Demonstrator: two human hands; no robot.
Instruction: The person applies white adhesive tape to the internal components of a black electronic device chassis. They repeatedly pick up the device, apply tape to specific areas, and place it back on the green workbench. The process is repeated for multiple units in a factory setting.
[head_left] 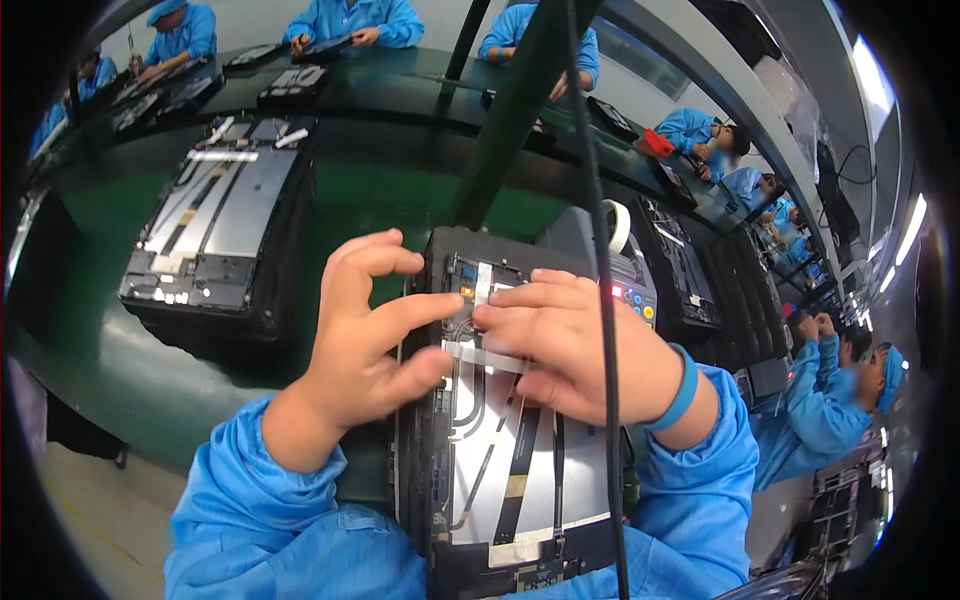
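Observation:
In front of me lies an opened tablet-like device [585, 470], its silver inner plate, dark flex cables and black frame showing. My left hand [365, 335] is open over its upper left edge, fingers apart. The left index fingertip reaches small parts beside a white strip [483, 283]. My right hand [570, 345] lies across the upper part, fingers stretched out and their tips by the white strip. A translucent strip [485, 357] runs across the plate to below the right fingers; whether they grip it is hidden. A blue band is around my right wrist.
A similar opened device [215, 215] rests on a dark stack at left. Beyond my right hand stand a grey machine with lit buttons [632, 300], a white tape roll [617, 227] and more devices [680, 265]. A black cable [603, 220] hangs in front. Co-workers sit around the green table [375, 190].

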